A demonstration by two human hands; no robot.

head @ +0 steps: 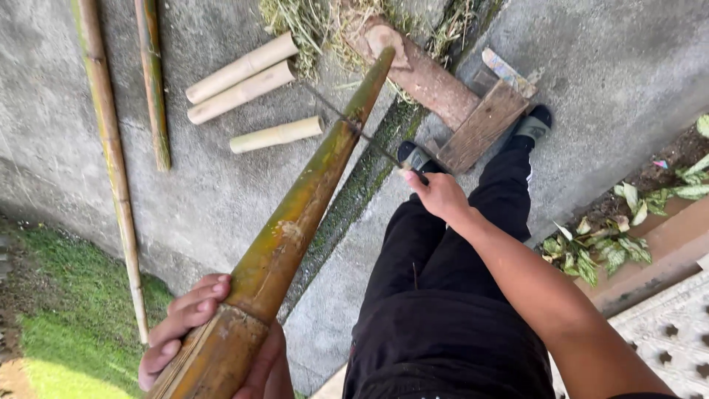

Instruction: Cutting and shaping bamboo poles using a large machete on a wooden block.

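Here, at the far left, two long bamboo poles [111,148] lie on the concrete [221,199], and just right of them lie three short cut pieces [244,81], pale and well apart from both hands.

Low in the view, the left hand [199,332] wraps around the thick near end of a bamboo culm [295,222], fingers curled over its left side and the palm beneath, gripping it firmly. The culm runs from that hand up and to the right, its far tip resting on a log [421,74] beside some dry grass [310,22]. It looks stiff and hollow, probably light for its length, with a smooth greenish-yellow skin that could slip in a loose grasp; the thick end, where the hand already holds it, seems the surest place to steady it.

Further right, the right hand [439,193] is closed on the handle of a thin saw [347,122], whose blade crosses the culm near its far third, touching it. A wooden board [484,125] lies under the person's feet, next to the log. Leafy plants [605,244] sit at the right edge.
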